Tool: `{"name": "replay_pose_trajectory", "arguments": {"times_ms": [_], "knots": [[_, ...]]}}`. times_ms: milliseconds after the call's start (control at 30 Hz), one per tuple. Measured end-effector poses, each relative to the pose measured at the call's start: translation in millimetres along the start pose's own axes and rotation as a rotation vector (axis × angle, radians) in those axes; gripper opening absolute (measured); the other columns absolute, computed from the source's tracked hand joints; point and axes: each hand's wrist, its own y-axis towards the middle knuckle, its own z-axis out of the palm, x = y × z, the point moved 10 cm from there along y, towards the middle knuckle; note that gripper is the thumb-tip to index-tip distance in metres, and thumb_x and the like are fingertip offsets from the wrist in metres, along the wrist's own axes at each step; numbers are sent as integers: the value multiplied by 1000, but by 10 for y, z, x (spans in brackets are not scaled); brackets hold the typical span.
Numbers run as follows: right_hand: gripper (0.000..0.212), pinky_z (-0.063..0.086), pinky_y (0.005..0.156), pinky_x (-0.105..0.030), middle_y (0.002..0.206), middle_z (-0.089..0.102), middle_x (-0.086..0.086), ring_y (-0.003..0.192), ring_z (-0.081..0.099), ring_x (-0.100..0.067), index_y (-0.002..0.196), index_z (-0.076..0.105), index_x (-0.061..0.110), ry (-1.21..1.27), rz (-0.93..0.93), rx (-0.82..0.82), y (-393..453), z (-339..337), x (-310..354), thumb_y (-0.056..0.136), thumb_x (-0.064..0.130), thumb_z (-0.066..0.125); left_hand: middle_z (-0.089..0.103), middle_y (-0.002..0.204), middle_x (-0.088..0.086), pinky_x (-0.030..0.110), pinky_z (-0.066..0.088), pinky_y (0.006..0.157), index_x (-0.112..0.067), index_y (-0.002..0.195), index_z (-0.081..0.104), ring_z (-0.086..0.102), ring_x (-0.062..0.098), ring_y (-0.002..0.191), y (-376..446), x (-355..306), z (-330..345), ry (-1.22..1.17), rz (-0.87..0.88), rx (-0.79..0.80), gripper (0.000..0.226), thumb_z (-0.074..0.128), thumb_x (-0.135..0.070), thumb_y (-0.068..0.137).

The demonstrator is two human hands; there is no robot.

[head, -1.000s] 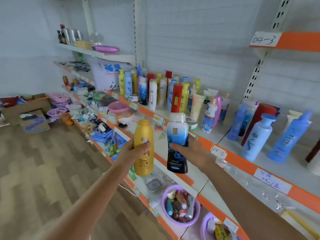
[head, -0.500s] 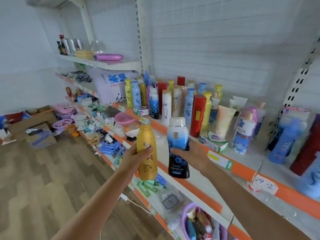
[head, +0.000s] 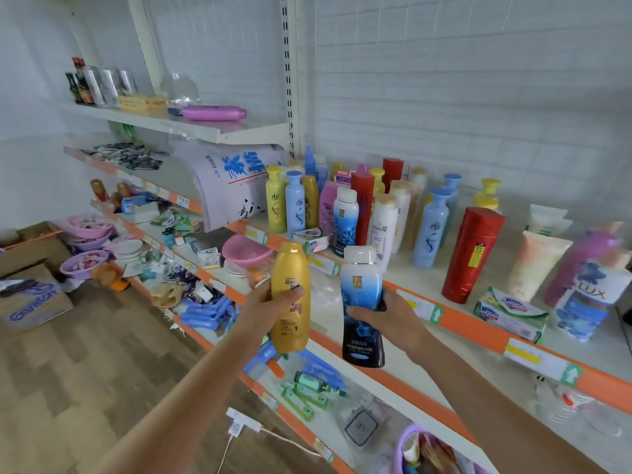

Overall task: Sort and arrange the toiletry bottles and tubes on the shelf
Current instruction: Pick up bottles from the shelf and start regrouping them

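Observation:
My left hand (head: 270, 307) grips a golden shampoo bottle (head: 290, 268) upright in front of the shelf. My right hand (head: 386, 318) grips a blue-and-black bottle with a white cap (head: 360, 278) beside it. Both bottles hover just before the orange-edged shelf (head: 461, 323). On that shelf stand several toiletry bottles: a yellow one (head: 276, 203), a light blue one (head: 430, 230), a white Pantene bottle (head: 383, 230), a tall red bottle (head: 472, 254), a cream tube (head: 533, 265) and a purple Lux bottle (head: 588, 278).
Soap boxes (head: 509, 313) lie at the shelf's front edge. A large printed white bag (head: 236, 186) leans at the shelf's left end. Lower shelves hold pink basins (head: 246, 249), toothbrush packs (head: 205, 313) and clutter. Cardboard boxes (head: 30, 295) sit on the wooden floor.
My view has swung left along the shelf and closer to it. Both hands keep their bottles and have moved with it toward the group of standing bottles.

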Motion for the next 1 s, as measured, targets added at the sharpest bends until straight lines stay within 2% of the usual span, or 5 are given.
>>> {"name": "replay_pose_trajectory", "arguments": {"times_ms": [400,533,733,900,1000], "knots": [[37,48,82,-27,104,64,3,95,61,-14,110,53,27,-37,-57,-4,1225,488,375,78,27,72,66,76,6,28,50,63,-10,103,62,63,17,66,1107,-118,-341,-35,3,61,20,65,-15,83],[40,48,84,-26,106,64,4,100,61,-14,114,55,24,-35,-93,-27,1586,525,565,78,27,72,70,75,2,32,51,71,-14,102,64,65,17,69,1544,-289,-476,-12,29,59,21,68,-18,82],[37,47,69,-17,103,66,2,94,63,-13,110,55,20,-22,-82,-71,1973,634,715,78,27,72,73,81,3,42,52,87,-17,99,66,69,22,79,2027,-239,-667,8,8,80,20,70,-21,80],[33,46,59,-11,93,64,8,80,60,-1,104,52,26,-22,-51,-151,2233,794,786,77,27,72,71,96,8,40,51,83,-19,102,62,67,26,89,2433,-219,-814,-9,-20,156,24,70,-18,79],[35,52,70,-20,99,68,3,87,64,-8,105,56,25,4,-7,-216,2335,897,772,75,29,74,71,99,7,39,50,82,-19,105,62,67,25,91,2653,-234,-908,-3,-31,228,32,73,-20,75]]}}
